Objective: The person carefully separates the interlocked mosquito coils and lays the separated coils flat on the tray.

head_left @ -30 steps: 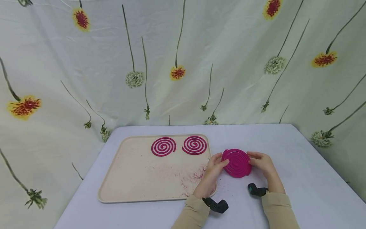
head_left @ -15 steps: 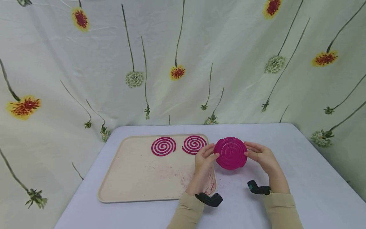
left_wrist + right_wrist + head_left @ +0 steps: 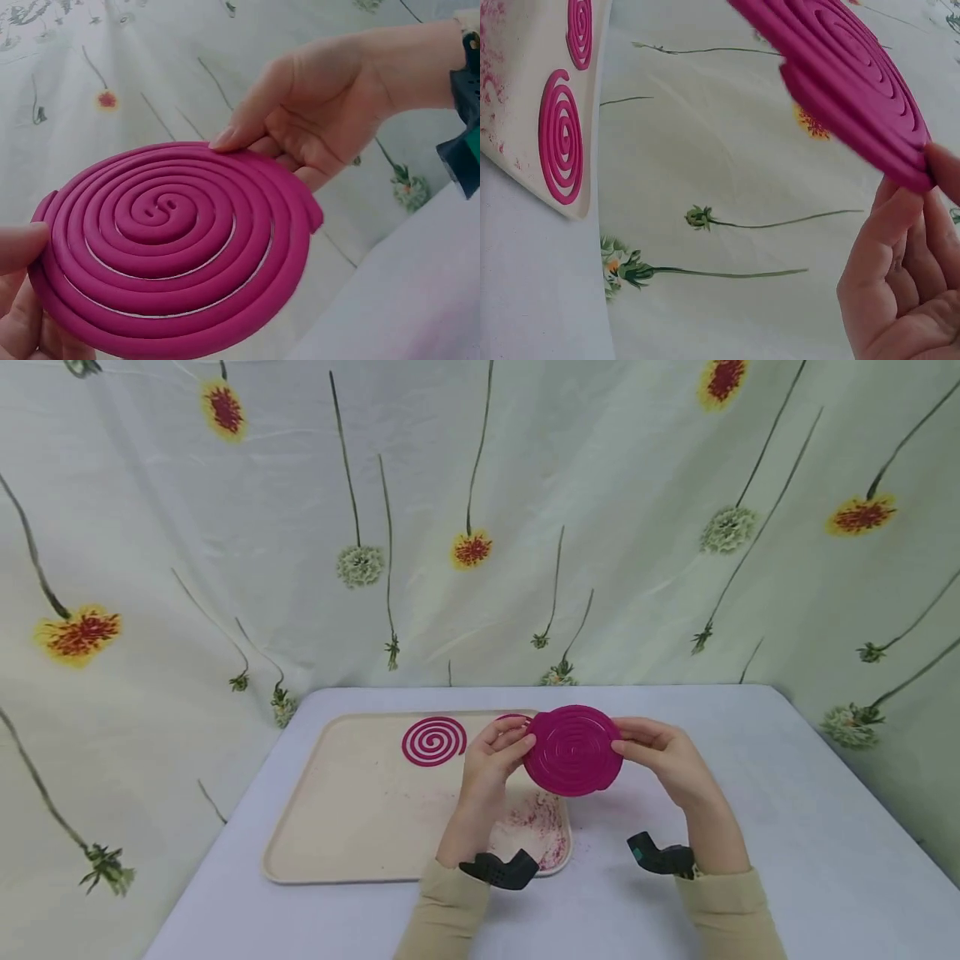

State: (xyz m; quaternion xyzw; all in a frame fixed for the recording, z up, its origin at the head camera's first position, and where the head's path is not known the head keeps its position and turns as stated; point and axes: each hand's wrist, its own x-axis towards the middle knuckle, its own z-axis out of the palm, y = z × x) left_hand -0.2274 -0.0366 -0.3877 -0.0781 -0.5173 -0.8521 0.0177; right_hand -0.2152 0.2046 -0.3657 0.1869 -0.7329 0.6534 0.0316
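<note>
A magenta mosquito coil point(image 3: 573, 752), two spirals nested into one disc, is raised above the table and tilted up toward the head camera. My left hand point(image 3: 483, 768) pinches its left edge between thumb and fingers. At the opposite edge, my right hand point(image 3: 667, 764) grips it the same way. In the left wrist view the disc's coil point(image 3: 169, 240) fills the lower part, with two small slots at its centre and thin gaps between some rings. The right wrist view catches its edge, with thumb and fingers of the right hand point(image 3: 904, 285) on the rim.
A beige tray point(image 3: 337, 827) lies left of centre on the white-covered table point(image 3: 750, 743), dusted with magenta crumbs at its right end. Two single spiral coils lie along its far side: a left coil point(image 3: 433, 742) and a right coil point(image 3: 561, 139), mostly hidden in the head view.
Both hands have lifted the nested coil from low over the table and carried it left, toward the tray's far right corner. It now tilts up more and overlaps the right single coil.
</note>
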